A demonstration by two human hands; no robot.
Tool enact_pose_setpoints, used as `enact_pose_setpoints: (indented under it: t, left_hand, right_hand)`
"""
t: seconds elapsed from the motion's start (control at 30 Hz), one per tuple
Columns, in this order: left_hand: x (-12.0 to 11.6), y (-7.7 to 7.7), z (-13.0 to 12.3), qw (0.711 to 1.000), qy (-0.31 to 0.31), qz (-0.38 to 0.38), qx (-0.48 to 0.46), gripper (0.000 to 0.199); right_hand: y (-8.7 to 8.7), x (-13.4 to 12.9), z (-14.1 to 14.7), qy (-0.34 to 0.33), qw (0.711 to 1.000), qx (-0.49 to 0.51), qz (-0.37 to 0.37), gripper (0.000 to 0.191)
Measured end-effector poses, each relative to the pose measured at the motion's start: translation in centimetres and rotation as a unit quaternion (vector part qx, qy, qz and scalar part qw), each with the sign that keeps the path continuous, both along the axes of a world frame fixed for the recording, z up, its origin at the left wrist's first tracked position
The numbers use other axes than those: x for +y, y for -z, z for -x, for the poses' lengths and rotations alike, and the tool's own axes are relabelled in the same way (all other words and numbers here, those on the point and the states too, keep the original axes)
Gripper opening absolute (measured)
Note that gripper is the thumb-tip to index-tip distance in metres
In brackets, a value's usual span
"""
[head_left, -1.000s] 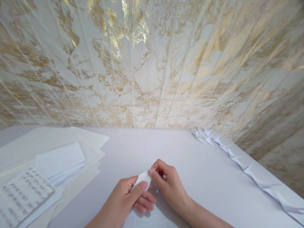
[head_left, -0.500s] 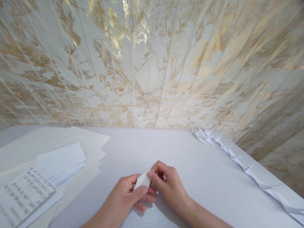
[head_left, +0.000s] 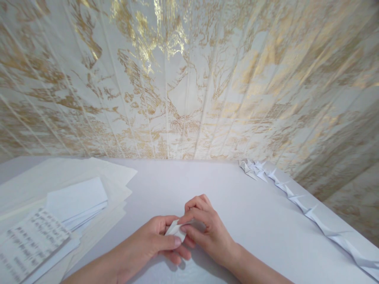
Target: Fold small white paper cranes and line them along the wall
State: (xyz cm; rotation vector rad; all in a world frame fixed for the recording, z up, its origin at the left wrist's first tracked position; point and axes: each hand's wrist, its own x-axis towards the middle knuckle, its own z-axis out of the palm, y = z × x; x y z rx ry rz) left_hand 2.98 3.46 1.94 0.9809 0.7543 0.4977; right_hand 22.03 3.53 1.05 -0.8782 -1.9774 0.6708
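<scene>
A small folded piece of white paper (head_left: 174, 230) is held above the near middle of the table. My left hand (head_left: 161, 239) grips its lower left side, thumb on top and fingers underneath. At its upper right edge, my right hand (head_left: 204, 230) pinches the paper between thumb and index finger. The right fingers partly cover that edge, so its exact fold is hidden.
On the left lie large white sheets (head_left: 114, 177), a stack of smaller blank papers (head_left: 78, 197) and a sheet with handwriting (head_left: 32, 244). Along the right edge of the white table (head_left: 189, 179) runs a row of folded paper shapes (head_left: 291, 195). A gold-patterned curtain (head_left: 183, 98) hangs behind.
My right index finger has come over the paper's upper edge, and the corner that pointed up is now covered. My left forearm has swung a little to the left.
</scene>
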Motion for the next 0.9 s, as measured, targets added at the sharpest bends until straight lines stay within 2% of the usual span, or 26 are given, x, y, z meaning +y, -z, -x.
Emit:
enact_pose_setpoints:
  t: [0.17,0.23,0.4,0.53,0.6,0.77,0.9]
  left_hand:
    - [0.4,-0.1,0.6,0.998,-0.031,0.057,-0.011,0.051]
    - [0.4,-0.2,0.7,0.997,-0.036,0.066,-0.024,0.054]
    - [0.4,0.0,0.7,0.995,-0.048,0.062,-0.067,0.044]
    - [0.6,0.4,0.8,0.997,-0.04,0.056,-0.028,0.05]
    - [0.6,0.4,0.9,0.997,-0.034,0.061,-0.026,0.047]
    - [0.5,-0.3,0.7,0.997,0.002,0.071,-0.043,0.028]
    - [0.3,-0.6,0.6,0.997,-0.002,0.057,-0.052,0.026]
  right_hand:
    - [-0.1,0.3,-0.3,-0.02,1.0,0.011,0.004,0.027]
    - [-0.3,0.4,-0.5,-0.034,0.999,0.01,0.01,0.027]
    - [-0.6,0.8,-0.9,-0.072,0.997,0.002,0.017,0.018]
    - [-0.3,1.0,-1.0,-0.081,0.997,-0.006,0.009,0.014]
    - [-0.2,1.0,-1.0,-0.086,0.996,-0.001,0.005,0.013]
    - [0.0,0.9,-0.9,-0.087,0.996,0.01,0.018,0.026]
    - [-0.3,0.8,-0.8,-0.076,0.996,0.009,0.034,0.033]
